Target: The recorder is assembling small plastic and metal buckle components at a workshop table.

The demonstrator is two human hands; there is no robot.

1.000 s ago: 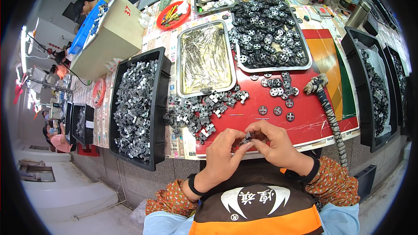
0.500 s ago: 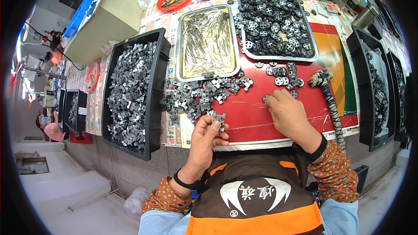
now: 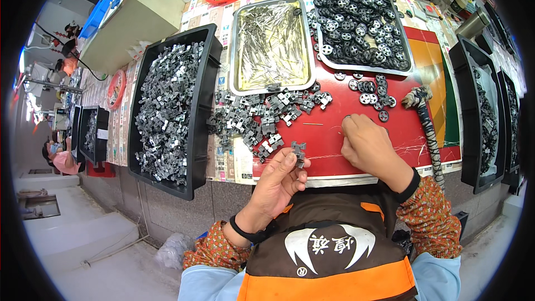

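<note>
My left hand [image 3: 278, 184] pinches a small grey plastic bracket [image 3: 298, 150] between thumb and fingers, above the front edge of the red board [image 3: 329, 156]. To its right, my right hand [image 3: 368, 144] is closed with fingers curled down; a dark bit shows at its fingertips, but what they hold is mostly hidden. One thin metal pin [image 3: 312, 124] lies on the board between the hands. Loose grey brackets [image 3: 262, 117] are heaped beyond my left hand. Several small black wheels with silver spokes [image 3: 368, 92] lie beyond my right hand.
A black bin [image 3: 195, 128] of grey brackets stands at left. Behind the board are a tray of metal pins [image 3: 237, 50] and a tray of black wheels [image 3: 409, 58]. A wrapped rod [image 3: 426, 134] lies at right, before another black bin [image 3: 468, 100].
My left hand has moved right with the bracket, closer to my right hand. The wheel and pin seen at my right fingertips earlier are now out of sight. The whole view has shifted slightly.
</note>
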